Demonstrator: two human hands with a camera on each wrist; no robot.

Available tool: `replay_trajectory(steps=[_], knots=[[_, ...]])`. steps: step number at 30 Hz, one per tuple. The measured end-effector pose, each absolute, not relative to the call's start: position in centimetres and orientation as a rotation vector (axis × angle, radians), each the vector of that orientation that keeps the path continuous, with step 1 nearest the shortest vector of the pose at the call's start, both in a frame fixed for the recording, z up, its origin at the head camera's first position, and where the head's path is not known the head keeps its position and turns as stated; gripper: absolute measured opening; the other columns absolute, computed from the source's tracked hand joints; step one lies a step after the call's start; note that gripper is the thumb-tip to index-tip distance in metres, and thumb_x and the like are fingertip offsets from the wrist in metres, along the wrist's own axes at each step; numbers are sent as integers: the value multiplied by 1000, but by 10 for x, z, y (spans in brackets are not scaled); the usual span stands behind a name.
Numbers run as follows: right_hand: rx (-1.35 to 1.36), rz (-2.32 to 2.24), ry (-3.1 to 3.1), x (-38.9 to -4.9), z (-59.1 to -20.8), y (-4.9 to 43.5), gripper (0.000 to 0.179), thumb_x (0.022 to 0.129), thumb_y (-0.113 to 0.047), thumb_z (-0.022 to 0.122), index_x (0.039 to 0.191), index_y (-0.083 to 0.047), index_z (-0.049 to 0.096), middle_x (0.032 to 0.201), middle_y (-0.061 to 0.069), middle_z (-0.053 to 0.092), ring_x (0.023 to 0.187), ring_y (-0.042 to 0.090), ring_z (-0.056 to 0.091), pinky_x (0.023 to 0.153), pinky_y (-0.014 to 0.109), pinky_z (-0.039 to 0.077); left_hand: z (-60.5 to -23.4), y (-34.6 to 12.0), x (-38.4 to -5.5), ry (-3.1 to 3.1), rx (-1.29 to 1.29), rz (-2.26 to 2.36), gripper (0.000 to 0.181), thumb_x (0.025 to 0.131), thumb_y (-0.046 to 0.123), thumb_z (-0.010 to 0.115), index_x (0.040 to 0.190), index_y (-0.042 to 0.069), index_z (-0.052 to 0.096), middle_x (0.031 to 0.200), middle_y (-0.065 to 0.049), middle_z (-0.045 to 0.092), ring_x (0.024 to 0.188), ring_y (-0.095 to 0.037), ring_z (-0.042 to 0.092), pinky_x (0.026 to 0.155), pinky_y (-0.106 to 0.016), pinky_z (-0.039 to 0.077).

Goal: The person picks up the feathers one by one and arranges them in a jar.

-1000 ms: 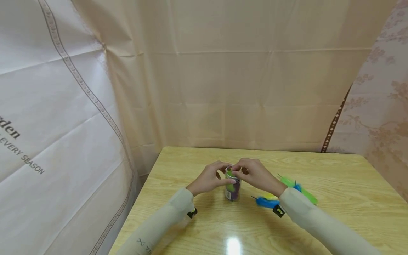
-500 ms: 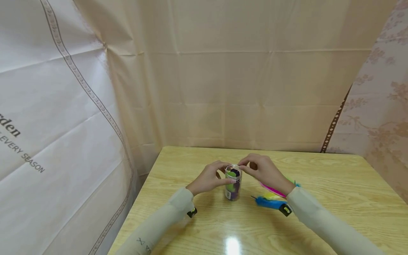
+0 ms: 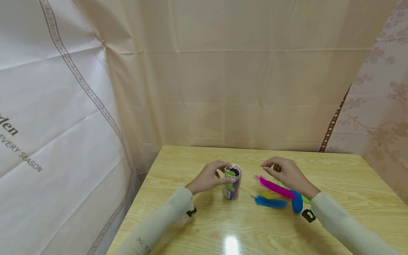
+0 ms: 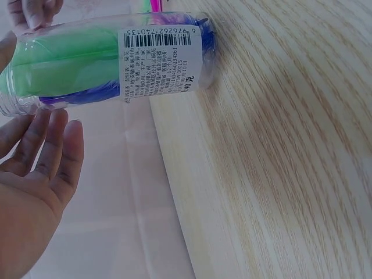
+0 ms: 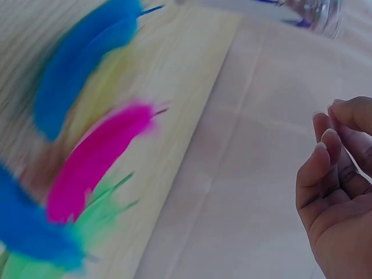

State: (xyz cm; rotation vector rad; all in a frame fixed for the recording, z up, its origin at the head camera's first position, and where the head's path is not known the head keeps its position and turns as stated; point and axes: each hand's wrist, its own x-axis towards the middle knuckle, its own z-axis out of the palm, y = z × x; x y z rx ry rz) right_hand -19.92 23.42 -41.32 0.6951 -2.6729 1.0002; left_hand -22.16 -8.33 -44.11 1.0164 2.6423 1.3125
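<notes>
My left hand (image 3: 207, 180) holds a clear jar (image 3: 227, 194) near its open rim, thumb on the near side and fingers behind. The jar stands upright on the table. Green and dark purple feathers show through its wall, and a white barcode label (image 4: 160, 58) is on its side. To the right, my right hand (image 3: 288, 173) hovers over the loose feathers, fingers bent, thumb near the forefinger, nothing between them. Below it lie a pink feather (image 3: 277, 188), a blue feather (image 3: 271, 202), a second blue one (image 3: 297, 203), and a partly covered yellow feather (image 5: 102, 87).
Green feathers (image 5: 99, 221) lie partly under the pink and blue ones. The wooden table (image 3: 191, 230) reaches back to a beige hanging cloth (image 3: 223, 88). A white printed cloth (image 3: 63, 141) hangs on the left, and a floral one (image 3: 382, 106) on the right.
My right hand has drawn away from the jar's mouth toward the right, over the feathers, uncovering the pink one. My left hand and the jar have stayed in place.
</notes>
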Motion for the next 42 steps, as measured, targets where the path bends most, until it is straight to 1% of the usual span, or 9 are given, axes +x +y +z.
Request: replay_trajectory(steps=[3,9,13,17,20,24,29,34,42], knots=[[663,967,-2680,-198,-419,248,13,91,-29,66,103,-25,69,89,-7,65,65,12,54,54,24,48,-442,-83,-223,2649,1013,1304,64,77,57,70,133,27,55,116,13,56,99,-5,54,73,-23,52],[579,943,-2702,-197,-432,269,12,92,-29,65,102,-24,69,88,-7,65,64,11,54,52,24,47,-441,-84,-223,2642,1010,1314,65,78,56,71,133,26,54,115,15,55,98,-5,54,73,-23,52],[549,930,-2718,-199,-441,280,13,92,-28,65,102,-21,70,91,-3,67,65,11,55,53,25,47,-440,-85,-223,2633,1012,1322,64,78,55,71,133,26,55,115,14,56,98,-5,54,73,-23,52],[485,909,-2746,-199,-448,291,15,93,-31,64,104,-22,69,90,-4,67,68,12,55,54,25,47,-439,-84,-223,2636,1019,1320,64,78,56,70,132,26,55,115,10,58,97,-5,54,72,-23,52],[460,880,-2749,-200,-451,297,16,93,-32,63,103,-22,68,90,-5,67,69,12,56,56,25,48,-439,-84,-223,2640,1021,1318,63,78,57,69,132,27,55,113,10,58,97,-5,55,72,-24,52],[455,860,-2754,-198,-456,306,16,94,-30,62,103,-18,68,91,-1,68,70,12,56,57,25,48,-439,-84,-223,2632,1021,1327,63,78,57,69,132,27,55,112,11,58,97,-6,55,72,-24,52],[422,837,-2766,-195,-464,318,18,94,-28,63,102,-14,69,88,0,68,67,10,55,54,24,46,-440,-84,-223,2628,1028,1333,63,78,55,70,132,26,56,115,6,59,97,-5,55,73,-23,52],[380,822,-2781,-189,-471,330,20,93,-26,65,103,-10,70,87,-1,67,67,10,52,53,23,43,-440,-84,-222,2627,1032,1336,63,78,54,71,132,26,55,114,7,59,97,-5,54,73,-23,51],[284,811,-2881,-180,-482,346,24,93,-27,64,107,-9,69,90,0,66,70,12,53,55,23,45,-439,-85,-223,2629,1025,1328,65,78,56,70,132,24,55,114,9,58,98,-6,55,73,-24,52]])
